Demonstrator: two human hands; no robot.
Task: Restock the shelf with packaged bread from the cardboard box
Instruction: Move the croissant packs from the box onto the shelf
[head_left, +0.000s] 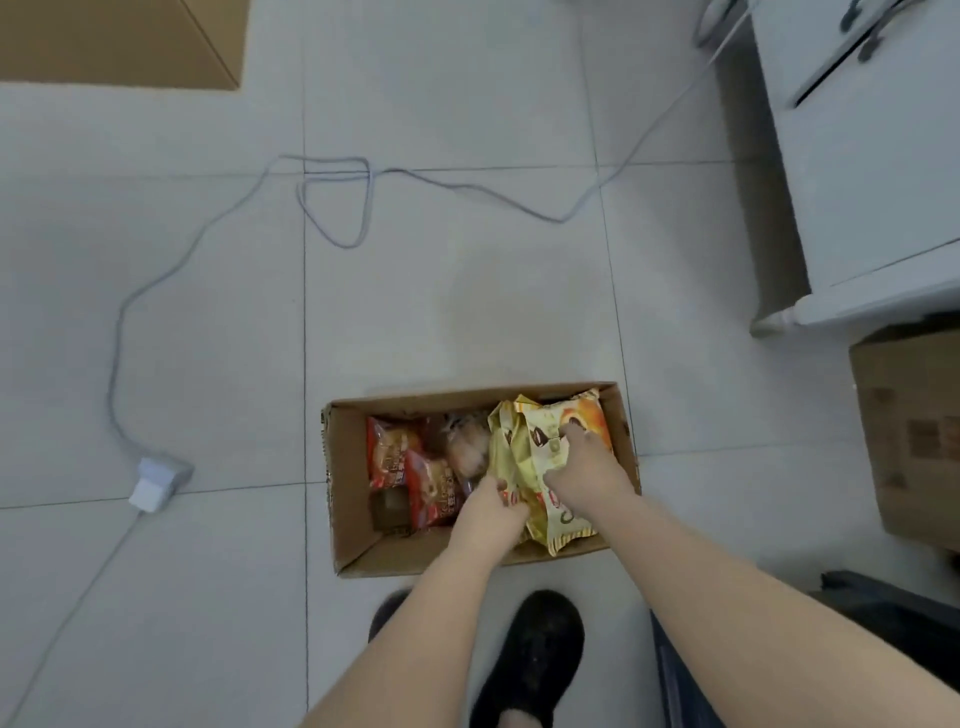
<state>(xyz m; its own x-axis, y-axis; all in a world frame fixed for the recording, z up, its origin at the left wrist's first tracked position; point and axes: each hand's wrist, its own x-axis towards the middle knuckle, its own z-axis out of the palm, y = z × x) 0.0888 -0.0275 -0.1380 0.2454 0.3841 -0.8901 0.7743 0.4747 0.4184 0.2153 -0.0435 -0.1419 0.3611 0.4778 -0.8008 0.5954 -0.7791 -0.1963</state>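
Inside the cardboard box (347, 470): left hand (491, 512) and right hand (584, 470) (fingers closed) gripping yellow bread packets (524, 452).

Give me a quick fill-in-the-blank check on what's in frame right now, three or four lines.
1. Both hands reach into the open cardboard box, which sits on the tiled ____.
2. The right hand and the left hand grip bread packs whose wrapper is mainly ____.
3. The red bread packs lie in the ____ half of the box as seen in the image.
4. A grey cable on the floor runs to a white ____.

Missing words: floor; yellow; left; power adapter
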